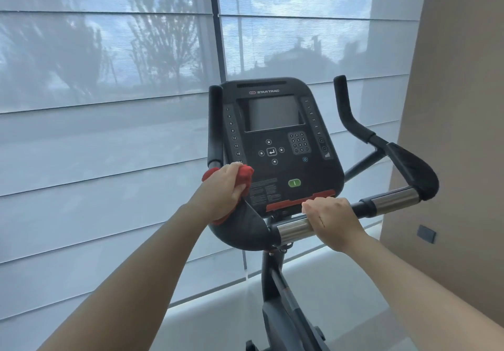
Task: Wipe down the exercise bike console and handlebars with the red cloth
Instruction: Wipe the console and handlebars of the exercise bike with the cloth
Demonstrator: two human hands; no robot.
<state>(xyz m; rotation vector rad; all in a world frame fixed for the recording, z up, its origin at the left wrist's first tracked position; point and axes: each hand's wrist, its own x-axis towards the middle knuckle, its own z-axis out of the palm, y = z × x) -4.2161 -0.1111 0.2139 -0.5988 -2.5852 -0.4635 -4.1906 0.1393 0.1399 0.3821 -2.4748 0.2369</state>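
While the shaded window [109, 132] fills the background, the black console [275, 137] sits dead centre, handlebars [414, 170] wrapping round it. Right hand [332, 217] at its six o'clock, fingers clenched round the chrome bar [294, 227]. Left hand [221, 189] at eight o'clock, fingers grasping the red cloth [245, 174], pressed against the handlebars' left bend.

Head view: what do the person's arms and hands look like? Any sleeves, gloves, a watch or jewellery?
Both arms are bare. No sleeve shows on the left forearm or the right forearm as far as the frame edge. The left hand and the right hand wear no gloves. No watch, bracelet, ring or marking is visible on the parts in view.
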